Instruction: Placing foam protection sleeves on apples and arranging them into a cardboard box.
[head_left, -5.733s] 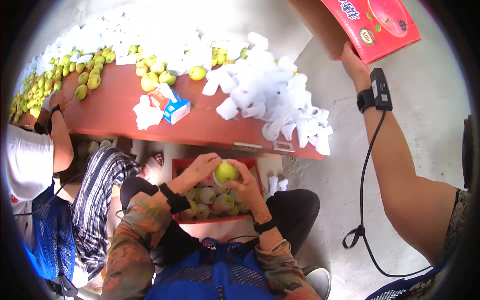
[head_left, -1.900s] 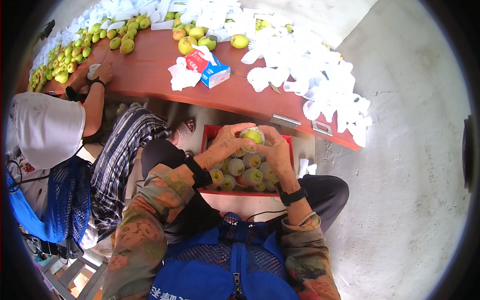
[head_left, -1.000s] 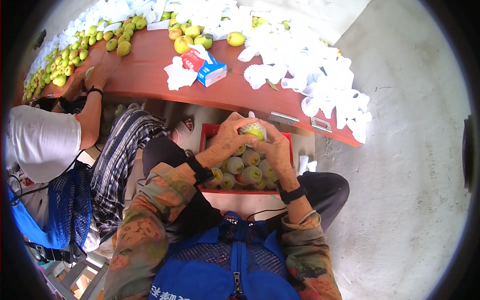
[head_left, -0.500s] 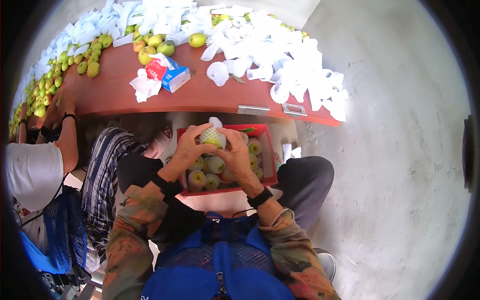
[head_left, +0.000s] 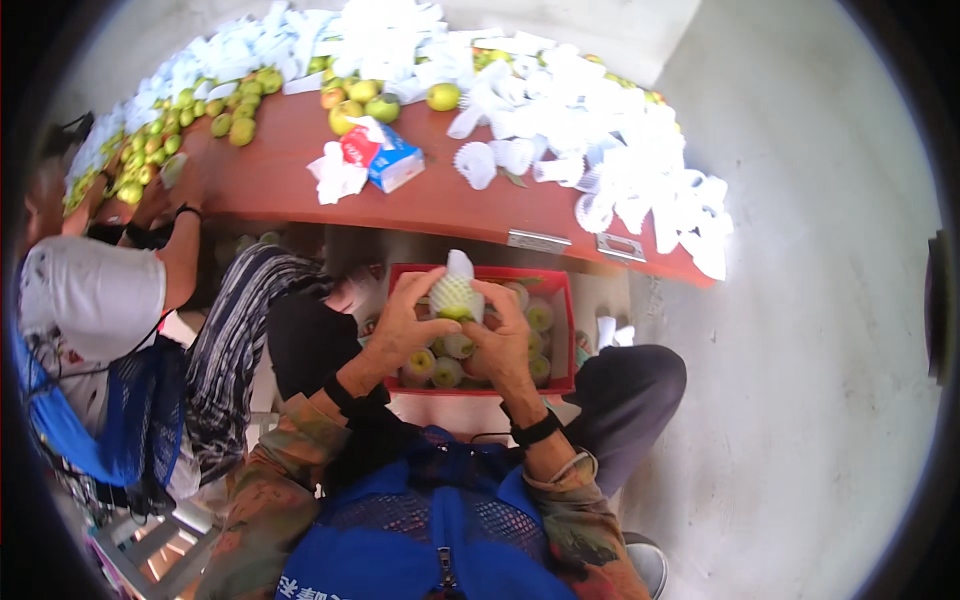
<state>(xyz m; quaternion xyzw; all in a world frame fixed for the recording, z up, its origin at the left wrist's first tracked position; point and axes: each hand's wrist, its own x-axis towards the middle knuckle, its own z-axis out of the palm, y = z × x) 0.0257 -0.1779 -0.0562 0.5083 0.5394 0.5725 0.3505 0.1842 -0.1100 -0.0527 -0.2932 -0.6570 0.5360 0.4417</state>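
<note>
Between my two hands is a green apple [head_left: 457, 313] in a white foam net sleeve [head_left: 455, 292], its bare lower end showing. My left hand [head_left: 406, 322] is closed on its left side, fingers on the sleeve and thumb near the bare end. From the right, my right hand [head_left: 502, 338] grips the same apple. Both hands are above a red box [head_left: 562, 335] on the floor side of the table. Inside the box lie several apples [head_left: 447, 373] in foam sleeves, partly hidden by my hands.
A reddish-brown table [head_left: 270, 175] spans the far side, with loose apples [head_left: 242, 131], piled white foam sleeves [head_left: 600, 140] and a red-and-blue tissue pack [head_left: 385, 157]. At left a co-worker's arm [head_left: 182, 255] reaches among apples. A grey wooden stool [head_left: 165, 540] stands lower left.
The whole view has shifted, so the scene sits further right and lower. My hands still hold the sleeved apple over the box. The co-worker's hands have moved slightly among the apples.
</note>
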